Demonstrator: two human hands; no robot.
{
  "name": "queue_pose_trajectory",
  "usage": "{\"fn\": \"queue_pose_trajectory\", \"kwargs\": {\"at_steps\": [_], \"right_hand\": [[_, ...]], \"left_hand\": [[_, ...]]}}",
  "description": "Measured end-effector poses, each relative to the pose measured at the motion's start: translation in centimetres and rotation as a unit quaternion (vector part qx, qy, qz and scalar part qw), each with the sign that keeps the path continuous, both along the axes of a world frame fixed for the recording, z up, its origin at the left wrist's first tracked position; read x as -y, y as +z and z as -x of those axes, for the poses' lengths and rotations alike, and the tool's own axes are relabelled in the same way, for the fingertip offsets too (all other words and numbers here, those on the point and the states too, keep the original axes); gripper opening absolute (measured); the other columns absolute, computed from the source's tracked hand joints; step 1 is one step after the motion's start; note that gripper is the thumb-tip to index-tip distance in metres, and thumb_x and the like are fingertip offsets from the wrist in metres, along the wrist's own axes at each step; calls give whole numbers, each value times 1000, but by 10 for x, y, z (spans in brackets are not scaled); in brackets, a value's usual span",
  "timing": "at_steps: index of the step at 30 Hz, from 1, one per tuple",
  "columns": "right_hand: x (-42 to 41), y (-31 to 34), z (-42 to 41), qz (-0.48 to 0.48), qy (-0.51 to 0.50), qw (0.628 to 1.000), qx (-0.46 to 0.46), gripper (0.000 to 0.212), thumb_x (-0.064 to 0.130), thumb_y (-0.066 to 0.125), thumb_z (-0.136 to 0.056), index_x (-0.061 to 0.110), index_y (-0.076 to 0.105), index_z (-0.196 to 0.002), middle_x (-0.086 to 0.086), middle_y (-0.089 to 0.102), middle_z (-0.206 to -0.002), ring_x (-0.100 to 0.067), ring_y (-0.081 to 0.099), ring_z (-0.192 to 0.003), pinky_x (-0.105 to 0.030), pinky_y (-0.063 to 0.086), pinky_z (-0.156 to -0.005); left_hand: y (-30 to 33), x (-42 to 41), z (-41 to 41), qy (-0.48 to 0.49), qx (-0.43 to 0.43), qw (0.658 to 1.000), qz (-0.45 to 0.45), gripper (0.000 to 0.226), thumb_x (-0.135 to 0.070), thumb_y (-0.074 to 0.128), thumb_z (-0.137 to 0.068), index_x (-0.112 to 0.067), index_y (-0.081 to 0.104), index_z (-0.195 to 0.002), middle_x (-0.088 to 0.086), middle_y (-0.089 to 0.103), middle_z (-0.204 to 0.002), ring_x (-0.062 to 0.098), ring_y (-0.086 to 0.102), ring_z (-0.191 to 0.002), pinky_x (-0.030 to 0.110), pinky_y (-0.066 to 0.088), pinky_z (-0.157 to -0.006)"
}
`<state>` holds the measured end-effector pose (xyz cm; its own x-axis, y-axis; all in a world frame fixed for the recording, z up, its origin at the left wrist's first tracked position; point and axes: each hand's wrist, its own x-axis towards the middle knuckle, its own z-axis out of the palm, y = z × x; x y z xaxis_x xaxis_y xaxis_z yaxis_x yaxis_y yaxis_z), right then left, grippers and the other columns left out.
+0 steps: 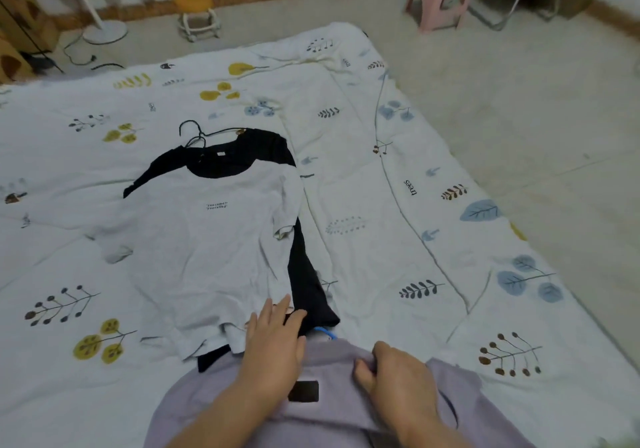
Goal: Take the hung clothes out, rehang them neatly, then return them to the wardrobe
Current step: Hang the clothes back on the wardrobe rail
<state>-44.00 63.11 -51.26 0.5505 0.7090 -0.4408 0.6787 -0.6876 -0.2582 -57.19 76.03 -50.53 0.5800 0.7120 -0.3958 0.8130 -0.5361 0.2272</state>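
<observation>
Fingers of the left hand (273, 340) lie straight and slightly spread, flat across the collar of the lilac shirt (332, 409) and the black garment (308, 285), while the right hand (398, 375) pinches a fold of lilac cloth. Beyond them a white T-shirt (207, 239) overlaps a black top on its dark hanger (194, 132), all on the leaf-print bedspread (415, 170)

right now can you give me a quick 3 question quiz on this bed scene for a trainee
1. True or false: the white t-shirt lies partly over the black garment.
2. Which hand grips the lilac garment: A left hand, B right hand?
3. What colour is the hanger peeking out by the lilac garment's collar?

Key: 1 true; 2 B, its fingers curl into the cloth, the left rests flat; 3 blue.
</observation>
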Motion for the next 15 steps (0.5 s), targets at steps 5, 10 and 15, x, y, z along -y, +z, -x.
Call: {"fn": "queue_pose_trajectory", "kwargs": {"at_steps": [5,10,15], "right_hand": [[30,41,30,-25,-98,995,-2,36,52,42,-80,23,28,-62,3,58,-77,-14,61,-91,-30,29,-63],[55,90,65,-77,-151,984,53,33,53,42,-71,23,33,-63,4,46,-61,-12,45,-67,-26,34,-58],[84,144,93,-134,-195,967,92,34,51,50,-72,26,31,-58,4,55,-69,-13,60,-81,-27,29,-59]], "left_hand": [[44,3,14,-65,65,995,-36,40,-24,36,-95,-31,38,-135,-14,36,-139,6,34,-127,21,23,-103],[91,14,37,-81,142,986,-31,38,-21,39,-95,-27,41,-132,-8,46,-124,10,50,-108,23,36,-93],[137,34,65,-96,246,963,48,33,-22,40,-97,-29,45,-128,-11,58,-108,7,60,-98,29,46,-84]]}}
